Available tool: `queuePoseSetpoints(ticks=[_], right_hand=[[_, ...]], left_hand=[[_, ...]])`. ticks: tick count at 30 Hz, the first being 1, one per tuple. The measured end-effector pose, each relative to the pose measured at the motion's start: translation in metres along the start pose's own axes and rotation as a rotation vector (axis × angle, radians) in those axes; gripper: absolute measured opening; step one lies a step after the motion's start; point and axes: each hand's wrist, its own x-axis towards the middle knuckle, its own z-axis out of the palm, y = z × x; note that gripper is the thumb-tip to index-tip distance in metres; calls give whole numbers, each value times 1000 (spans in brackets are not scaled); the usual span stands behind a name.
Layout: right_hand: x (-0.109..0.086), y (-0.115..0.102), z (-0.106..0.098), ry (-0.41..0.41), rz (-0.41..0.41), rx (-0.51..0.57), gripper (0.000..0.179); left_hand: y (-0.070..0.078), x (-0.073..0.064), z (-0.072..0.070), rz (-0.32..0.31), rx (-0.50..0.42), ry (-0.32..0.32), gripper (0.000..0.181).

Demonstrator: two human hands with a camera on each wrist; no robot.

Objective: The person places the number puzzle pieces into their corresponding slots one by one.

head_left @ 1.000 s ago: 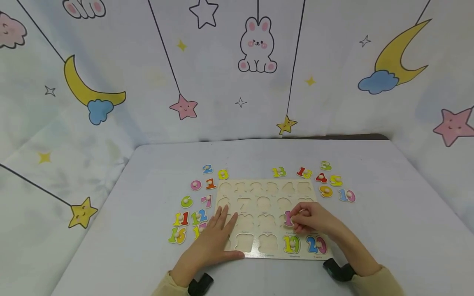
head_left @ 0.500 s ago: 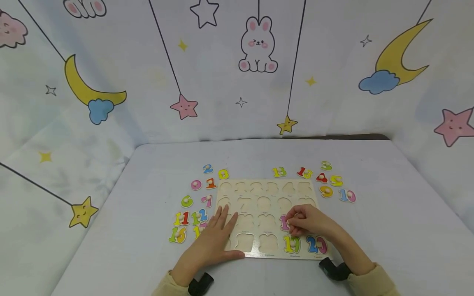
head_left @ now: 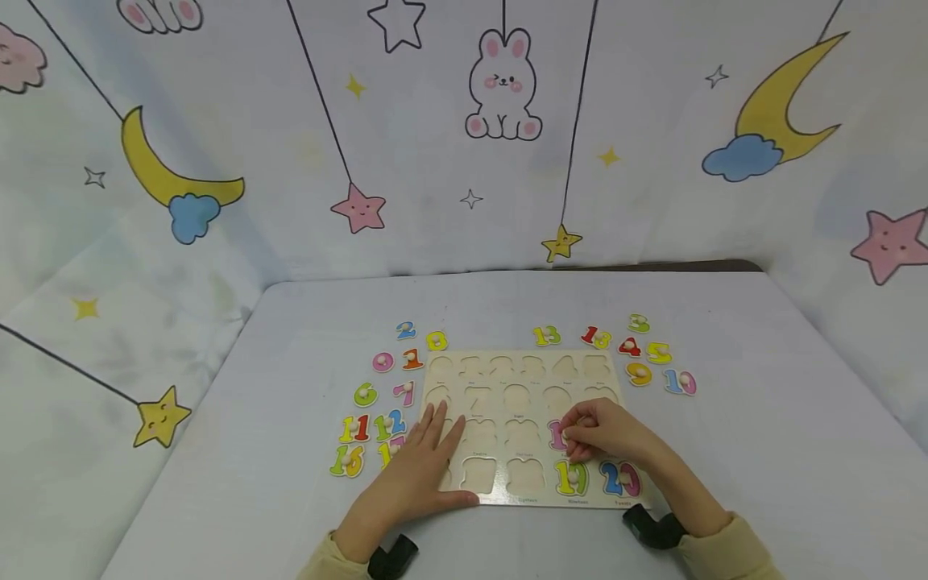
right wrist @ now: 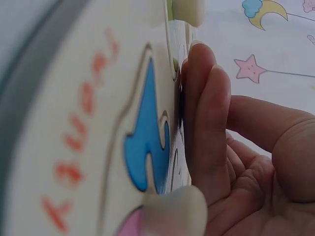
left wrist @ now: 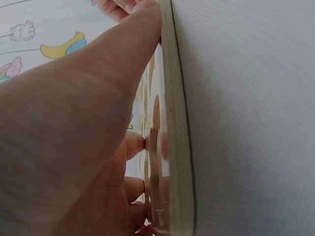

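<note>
A wooden number puzzle board [head_left: 500, 491] lies on the white table with many bare recesses. My right hand [head_left: 607, 431] is over its right part and pinches a number piece with a pink 1 [head_left: 556, 436]; the second digit is hidden behind the fingers. That piece lies at a recess in the third row; whether it sits fully down I cannot tell. Just below are the 19 piece [head_left: 572, 478] and the blue and pink 20 piece [head_left: 620, 479], both in their recesses. My left hand [head_left: 416, 475] rests spread on the board's left side, thumb along the near edge [left wrist: 178, 147].
Left of the board lie several loose number pieces, such as the 11 [head_left: 355, 428], the 16 [head_left: 346, 461] and the 6 [head_left: 366, 394]. Beyond the board is a green and yellow 13 [head_left: 547, 336]. More lie at the right, among them the 10 [head_left: 680, 383] and the 9 [head_left: 639, 374].
Between one second and half a second ago, my right hand shifted slightly left with the pink-digit piece. Since then it has stayed nearly still. The left hand has not moved.
</note>
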Motion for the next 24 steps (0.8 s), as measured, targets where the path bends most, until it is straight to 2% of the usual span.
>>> queuePoseSetpoints(ticks=[4, 7, 9, 11, 13, 16, 19, 21, 24], right_hand=[[0, 0, 0, -9, -7, -8, 17], [-4, 0, -6, -75, -24, -20, 26], [-10, -2, -18, -122, -40, -47, 31], [-18, -3, -37, -129, -47, -74, 35], [-28, -1, -61, -66, -59, -102, 37], [-41, 11, -96, 142, -52, -114, 42], [-49, 28, -119, 329, -8, -87, 49], [-51, 38, -128, 389, 38, -47, 53], [-50, 47, -133, 400, 74, 23, 57]], left_hand=[[0, -1, -1, -2, -2, -4, 102], [-1, -1, 0, -2, -6, -7, 102], [-1, 0, 1, -1, -7, -6, 102], [-1, 0, 2, -1, -2, -4, 102], [-1, 0, 2, 0, 1, -1, 102], [-1, 0, 1, 2, 3, 1, 102], [0, 0, 1, 0, 4, -6, 102], [0, 0, 1, -4, 2, -12, 103], [0, 0, 1, -7, -1, -15, 103]])
